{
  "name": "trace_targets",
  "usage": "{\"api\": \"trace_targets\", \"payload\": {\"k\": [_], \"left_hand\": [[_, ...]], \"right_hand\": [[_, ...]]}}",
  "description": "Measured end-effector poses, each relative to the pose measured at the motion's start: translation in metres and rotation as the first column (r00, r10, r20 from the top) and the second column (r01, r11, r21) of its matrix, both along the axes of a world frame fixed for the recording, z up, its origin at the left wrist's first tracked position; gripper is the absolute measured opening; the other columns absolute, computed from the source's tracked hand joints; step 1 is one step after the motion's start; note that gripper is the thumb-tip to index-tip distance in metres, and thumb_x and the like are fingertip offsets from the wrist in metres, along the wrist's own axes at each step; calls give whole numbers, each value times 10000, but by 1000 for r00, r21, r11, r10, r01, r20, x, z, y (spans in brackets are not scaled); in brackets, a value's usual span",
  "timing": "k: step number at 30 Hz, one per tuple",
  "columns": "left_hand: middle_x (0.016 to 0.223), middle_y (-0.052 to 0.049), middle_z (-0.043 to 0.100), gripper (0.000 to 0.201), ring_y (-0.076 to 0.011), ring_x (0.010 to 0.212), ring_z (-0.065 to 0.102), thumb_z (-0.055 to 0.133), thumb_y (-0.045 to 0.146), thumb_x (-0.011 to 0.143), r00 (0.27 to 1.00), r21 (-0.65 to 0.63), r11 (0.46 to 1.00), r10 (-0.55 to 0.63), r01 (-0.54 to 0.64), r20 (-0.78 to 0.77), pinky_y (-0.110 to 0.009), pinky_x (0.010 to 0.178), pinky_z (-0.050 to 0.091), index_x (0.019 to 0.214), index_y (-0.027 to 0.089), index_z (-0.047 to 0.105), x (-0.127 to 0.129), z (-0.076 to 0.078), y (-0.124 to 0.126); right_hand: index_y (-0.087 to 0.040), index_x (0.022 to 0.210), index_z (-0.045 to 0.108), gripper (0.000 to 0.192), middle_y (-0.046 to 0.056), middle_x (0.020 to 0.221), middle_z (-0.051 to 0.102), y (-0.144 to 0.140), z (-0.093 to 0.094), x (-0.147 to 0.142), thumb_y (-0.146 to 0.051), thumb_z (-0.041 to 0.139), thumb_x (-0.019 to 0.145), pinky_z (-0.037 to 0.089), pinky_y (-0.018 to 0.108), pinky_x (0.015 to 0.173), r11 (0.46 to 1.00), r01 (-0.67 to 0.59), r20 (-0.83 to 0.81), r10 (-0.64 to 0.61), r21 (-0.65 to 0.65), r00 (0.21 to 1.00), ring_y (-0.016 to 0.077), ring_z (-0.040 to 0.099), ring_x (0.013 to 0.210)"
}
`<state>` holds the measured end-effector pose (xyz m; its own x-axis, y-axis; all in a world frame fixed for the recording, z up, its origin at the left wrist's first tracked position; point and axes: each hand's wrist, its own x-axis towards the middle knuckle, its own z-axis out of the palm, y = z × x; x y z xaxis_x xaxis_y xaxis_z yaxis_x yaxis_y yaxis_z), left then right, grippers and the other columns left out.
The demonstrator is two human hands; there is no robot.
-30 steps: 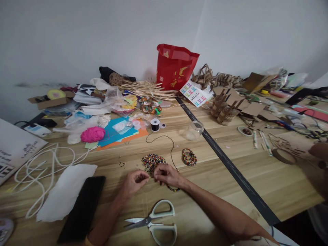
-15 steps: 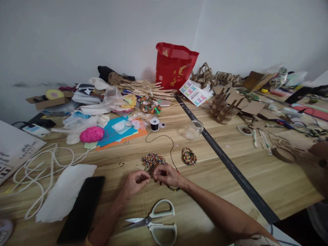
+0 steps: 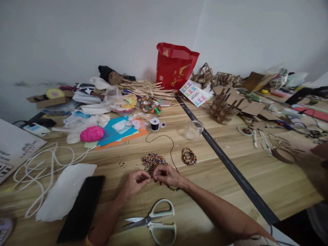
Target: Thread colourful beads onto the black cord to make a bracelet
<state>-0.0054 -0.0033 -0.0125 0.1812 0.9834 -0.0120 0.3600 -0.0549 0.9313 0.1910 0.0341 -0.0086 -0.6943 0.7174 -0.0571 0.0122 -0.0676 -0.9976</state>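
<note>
My left hand is closed in a pinch, with a tiny item at its fingertips too small to name. Close beside it, my right hand pinches the beaded cord; the gripped part is hidden by the fingers. A strung section of the beaded cord curves out below the right wrist. Its black line runs back to a spool. Behind the fingers lies a pile of loose colorful beads. Beaded bracelets are stacked to the right. White-handled scissors lie partly open in front of the hands.
A black phone and white paper lie left of my left arm, near a coiled white cord. A clear jar stands beyond the bracelets. Pink yarn, a red bag and woven baskets sit farther back.
The two hands keep almost the same pinched pose, the left fingertips shifting only slightly. At the far right edge, another person's hand has moved a little.
</note>
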Motion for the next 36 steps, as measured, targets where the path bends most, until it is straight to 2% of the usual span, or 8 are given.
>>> {"api": "trace_targets", "payload": {"k": [13, 24, 36], "left_hand": [[671, -56, 696, 95, -165, 633, 634, 601, 192, 681, 998, 41, 999, -22, 25, -53, -243, 611, 502, 696, 136, 677, 0, 2, 1], [659, -45, 697, 84, -160, 623, 635, 602, 162, 671, 999, 45, 999, -16, 18, -40, -231, 594, 500, 706, 144, 676, 0, -2, 0], [668, -39, 702, 88, -157, 626, 633, 600, 188, 679, 997, 44, 999, -27, 30, -71, -229, 603, 502, 698, 156, 680, 1, 3, 1]], "right_hand": [[-136, 771, 569, 240, -22, 630, 535, 0, -3, 0, -365, 640, 790, 400, 134, 429, 999, -8, 12, 8, 50, 1000, 58, 460, 507], [-147, 762, 566, 268, -24, 633, 538, -1, -1, -1, -401, 653, 773, 405, 147, 439, 1000, 9, 20, -10, 25, 1000, 63, 466, 504], [-139, 764, 573, 254, -23, 631, 526, 0, -2, 0, -383, 635, 797, 402, 140, 441, 997, -9, 34, 7, 73, 999, 63, 458, 518]]}}
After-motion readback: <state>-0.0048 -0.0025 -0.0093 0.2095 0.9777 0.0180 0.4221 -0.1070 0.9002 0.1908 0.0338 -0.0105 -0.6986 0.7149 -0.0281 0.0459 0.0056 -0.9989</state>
